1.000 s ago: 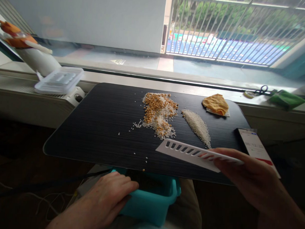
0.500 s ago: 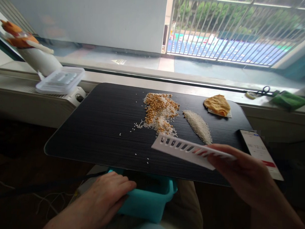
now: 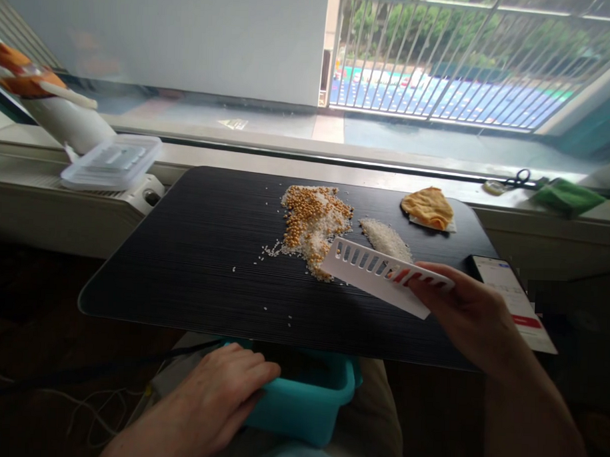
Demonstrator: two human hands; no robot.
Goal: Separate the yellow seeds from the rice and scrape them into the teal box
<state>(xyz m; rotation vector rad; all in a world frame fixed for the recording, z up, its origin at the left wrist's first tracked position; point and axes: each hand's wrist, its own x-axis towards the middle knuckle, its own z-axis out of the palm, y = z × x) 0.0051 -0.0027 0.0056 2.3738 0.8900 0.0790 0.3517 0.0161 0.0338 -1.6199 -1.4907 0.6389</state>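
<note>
My right hand is closed on one end of a white slotted plastic piece, with a row of oval openings along its upper part. The piece is tilted over the black table, its far left corner at the near edge of a mixed pile of yellow beans and white rice. Behind it lies a long heap of white rice, its near end hidden. My left hand grips the left rim of a teal bin on my lap, below the table edge. The bin's inside is dark.
A phone lies at the right end of the black table, with a folded yellow cloth behind it. Scissors and a green cloth rest on the sill. A clear plastic box sits on the left radiator.
My right hand has moved the white slotted piece away from me, up to the near edge of the mixed pile. My left hand stays on the bin's rim. The view has shifted slightly.
</note>
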